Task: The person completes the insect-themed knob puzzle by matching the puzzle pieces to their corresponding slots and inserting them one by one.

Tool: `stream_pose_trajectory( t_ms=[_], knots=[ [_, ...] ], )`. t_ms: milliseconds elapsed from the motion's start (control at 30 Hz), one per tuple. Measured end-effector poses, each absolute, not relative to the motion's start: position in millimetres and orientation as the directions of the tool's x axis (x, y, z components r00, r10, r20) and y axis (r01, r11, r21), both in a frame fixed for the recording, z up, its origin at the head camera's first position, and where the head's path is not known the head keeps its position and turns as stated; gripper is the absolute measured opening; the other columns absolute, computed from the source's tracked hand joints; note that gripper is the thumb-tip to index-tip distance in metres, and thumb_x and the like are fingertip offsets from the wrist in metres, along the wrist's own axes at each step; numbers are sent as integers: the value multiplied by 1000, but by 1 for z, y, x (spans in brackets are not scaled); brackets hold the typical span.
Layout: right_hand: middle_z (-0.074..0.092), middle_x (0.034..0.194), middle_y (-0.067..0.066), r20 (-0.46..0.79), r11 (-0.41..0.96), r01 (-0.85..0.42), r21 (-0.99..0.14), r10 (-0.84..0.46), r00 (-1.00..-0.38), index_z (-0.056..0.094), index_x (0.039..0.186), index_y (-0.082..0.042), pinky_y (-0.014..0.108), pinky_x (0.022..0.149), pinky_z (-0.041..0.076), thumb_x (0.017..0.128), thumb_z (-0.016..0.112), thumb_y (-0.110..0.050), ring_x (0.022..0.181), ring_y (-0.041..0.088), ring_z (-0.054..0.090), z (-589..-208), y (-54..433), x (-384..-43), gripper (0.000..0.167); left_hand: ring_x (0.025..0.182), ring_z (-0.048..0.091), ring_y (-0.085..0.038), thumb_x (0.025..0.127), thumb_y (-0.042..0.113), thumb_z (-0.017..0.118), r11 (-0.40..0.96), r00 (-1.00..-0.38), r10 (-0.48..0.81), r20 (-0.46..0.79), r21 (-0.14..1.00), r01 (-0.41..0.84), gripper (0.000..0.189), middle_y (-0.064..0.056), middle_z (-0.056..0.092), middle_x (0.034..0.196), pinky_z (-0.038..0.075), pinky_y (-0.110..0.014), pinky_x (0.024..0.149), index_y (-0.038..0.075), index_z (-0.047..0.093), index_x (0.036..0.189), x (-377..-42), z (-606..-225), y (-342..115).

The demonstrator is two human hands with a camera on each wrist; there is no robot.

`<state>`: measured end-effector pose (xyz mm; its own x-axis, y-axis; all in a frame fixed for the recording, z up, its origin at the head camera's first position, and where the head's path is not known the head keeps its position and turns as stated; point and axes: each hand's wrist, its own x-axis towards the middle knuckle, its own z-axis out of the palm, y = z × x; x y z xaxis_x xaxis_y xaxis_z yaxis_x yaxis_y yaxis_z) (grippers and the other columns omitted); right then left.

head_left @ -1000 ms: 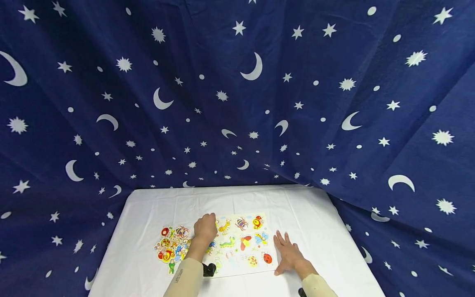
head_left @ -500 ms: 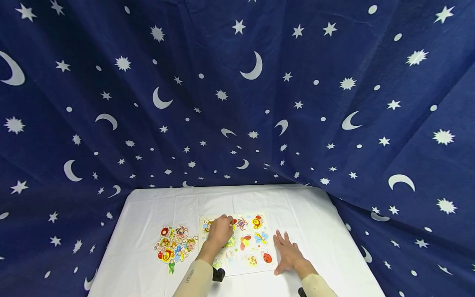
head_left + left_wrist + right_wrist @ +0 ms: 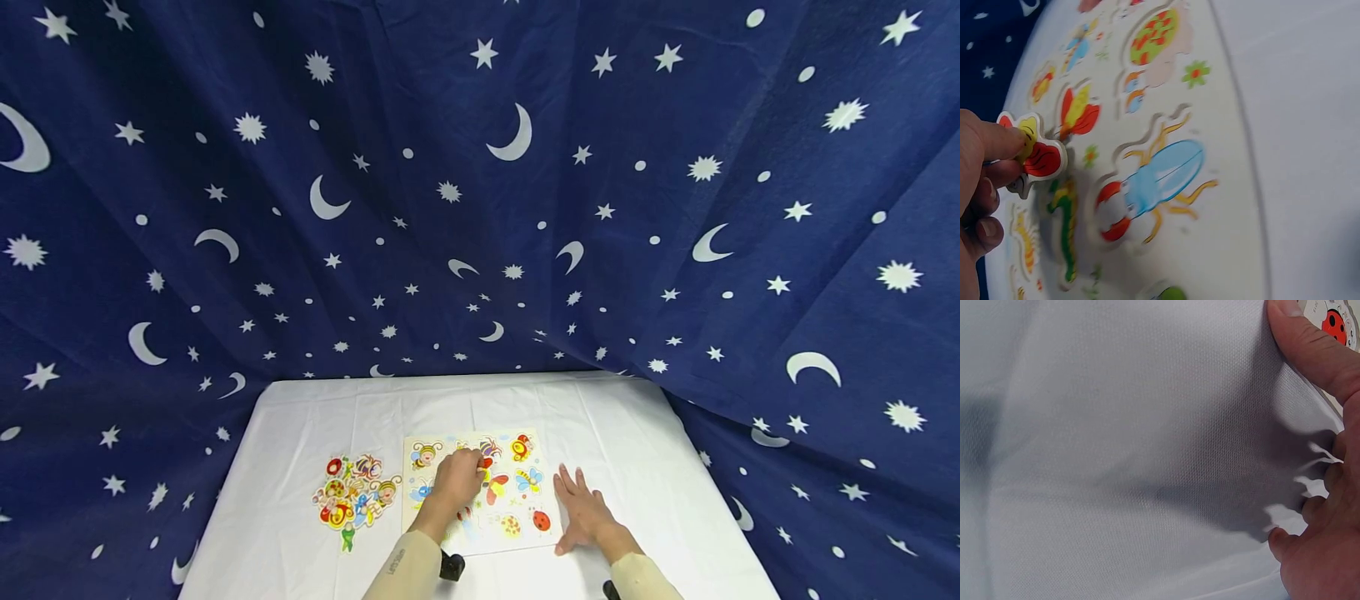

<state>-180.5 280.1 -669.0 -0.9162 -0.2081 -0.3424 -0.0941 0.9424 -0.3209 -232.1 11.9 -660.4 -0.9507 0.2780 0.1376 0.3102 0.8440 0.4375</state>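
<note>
My left hand (image 3: 459,479) pinches a red and yellow winged-insect puzzle piece (image 3: 1040,156) between thumb and fingers. The hand is over the middle of a cream insect puzzle board (image 3: 491,543). Just past the piece, in the left wrist view, lies a matching red and yellow insect picture (image 3: 1079,115) in its recess. A green caterpillar (image 3: 1066,231) and a blue beetle picture (image 3: 1163,178) are nearby on the board. My right hand (image 3: 588,515) rests on the white cloth with straight, spread fingers, its thumb at the board's right edge, close to the ladybug (image 3: 1334,326).
Left of the board lies a pile of loose insect puzzle pieces (image 3: 348,500). The table (image 3: 315,417) has a white cloth over it. Behind and beside it hangs a dark blue curtain (image 3: 420,275) with moons and stars.
From the board's left edge beside the loose pieces, my left hand has moved right to the middle of the board, uncovering the bee at top left. The right hand has stayed in place.
</note>
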Motion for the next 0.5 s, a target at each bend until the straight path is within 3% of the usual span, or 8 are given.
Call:
stream_pose_trajectory(
  t_ms=[333, 500],
  knots=[
    [16, 163, 16, -343, 937, -89, -337, -210, -915, 30, 151, -2, 72, 109, 18, 42, 94, -36, 148, 48, 8, -672, 279, -180, 131, 60, 56, -10, 78, 19, 78, 856, -932, 329, 153, 369, 363, 18, 7, 58, 69, 41, -28, 53, 19, 60, 73, -228, -667, 25],
    [17, 163, 15, -346, 942, -81, -325, -198, -917, 30, 151, -3, 70, 109, 20, 43, 95, -37, 148, 47, 9, -671, 280, -180, 130, 59, 58, -9, 79, 21, 78, 857, -919, 368, 141, 331, 394, 15, 8, 62, 69, 42, -26, 52, 21, 64, 73, -229, -670, 33]
  ],
)
